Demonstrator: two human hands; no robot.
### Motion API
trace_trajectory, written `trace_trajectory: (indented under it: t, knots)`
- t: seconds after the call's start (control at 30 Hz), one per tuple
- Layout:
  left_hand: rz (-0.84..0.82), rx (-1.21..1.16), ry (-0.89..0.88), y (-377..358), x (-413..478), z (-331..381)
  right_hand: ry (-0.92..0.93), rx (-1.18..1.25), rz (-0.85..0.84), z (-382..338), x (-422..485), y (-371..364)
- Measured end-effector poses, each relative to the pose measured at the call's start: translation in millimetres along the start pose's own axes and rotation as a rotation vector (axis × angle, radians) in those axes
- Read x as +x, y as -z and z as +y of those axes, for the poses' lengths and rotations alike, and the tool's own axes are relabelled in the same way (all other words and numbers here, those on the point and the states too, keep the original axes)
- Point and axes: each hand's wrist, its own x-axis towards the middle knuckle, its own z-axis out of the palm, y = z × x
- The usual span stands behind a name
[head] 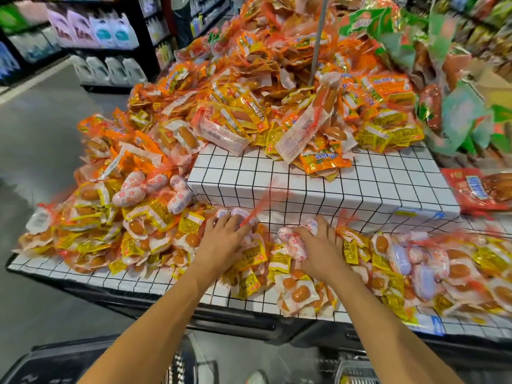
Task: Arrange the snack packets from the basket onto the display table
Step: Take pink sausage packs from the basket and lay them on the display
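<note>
Heaps of orange and yellow snack packets (243, 87) cover the tiered display table (360, 184), which has a white grid-pattern cloth. My left hand (224, 239) lies on a red-net bag of white sausage packets (238, 214) at the foot of the raised tier, fingers curled over it. My right hand (318, 248) grips another bunch of white sausage packets (296, 242) on the lower level. Both bunches sit among yellow packets (249, 256). A dark basket (55, 361) shows at the bottom left, its inside hidden.
A grey pole (318, 37) rises from the pile's middle. Green packets (454, 106) crowd the right side, and a red packet (476, 189) lies at the tier's right end. Shelves of detergent bags (97, 31) line the aisle on the left, beside grey floor (41, 134).
</note>
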Motion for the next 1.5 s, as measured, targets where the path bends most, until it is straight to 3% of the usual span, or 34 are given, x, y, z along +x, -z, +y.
trace_trajectory:
  t: [0.3, 0.53, 1.03, 1.17, 1.5]
  knots:
    - [0.090, -0.151, 0.105, 13.0, -4.6, -2.9, -0.006, 0.074, 0.049, 7.4, 0.9, 12.3]
    - [0.196, -0.385, 0.220, 30.6, -8.1, 0.0, 0.082, 0.258, -0.024, 10.2, -7.7, 5.2]
    - [0.393, -0.714, 0.268, 78.1, -14.4, 15.1, -0.007, 0.828, 0.374, 13.4, -29.1, 60.4]
    - [0.442, -0.708, 0.296, 98.6, -22.4, 21.7, 0.091, 0.930, 0.411, 15.3, -42.3, 86.6]
    - [0.633, -0.676, 0.478, 149.0, -103.3, 54.9, 0.358, 0.973, 0.310, -6.0, -86.4, 113.3]
